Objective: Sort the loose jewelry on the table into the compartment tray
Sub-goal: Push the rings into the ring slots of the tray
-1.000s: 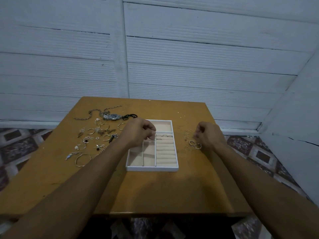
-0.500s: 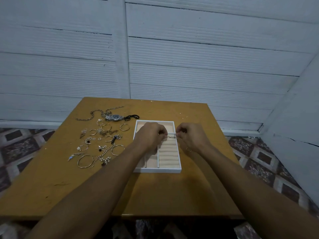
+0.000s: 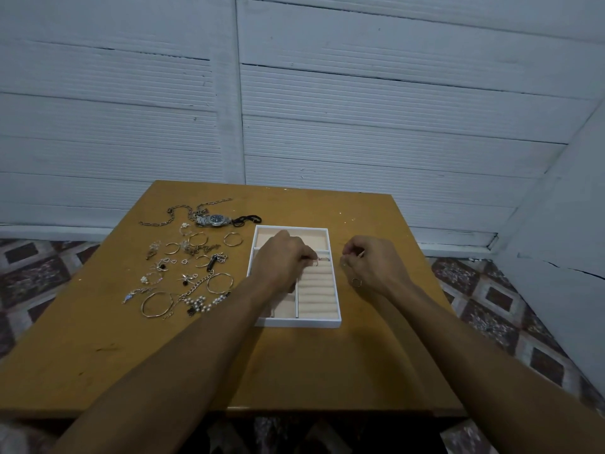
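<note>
The left hand (image 3: 281, 262) pinches a ring (image 3: 319, 259) over the tray (image 3: 296, 323) rolls; the right hand (image 3: 376, 267) keeps its fingers curled, contents unclear. Released off-slot, the ring could bounce out.

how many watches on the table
1. The wristwatch lies far left on the table, beside a chain necklace; the left hand and right hand may hide others.

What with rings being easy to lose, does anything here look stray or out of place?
One small ring lies on the table right of the tray, beside the right hand, apart from the main jewelry spread on the tray's left. Nothing looks spilled or damaged.
</note>
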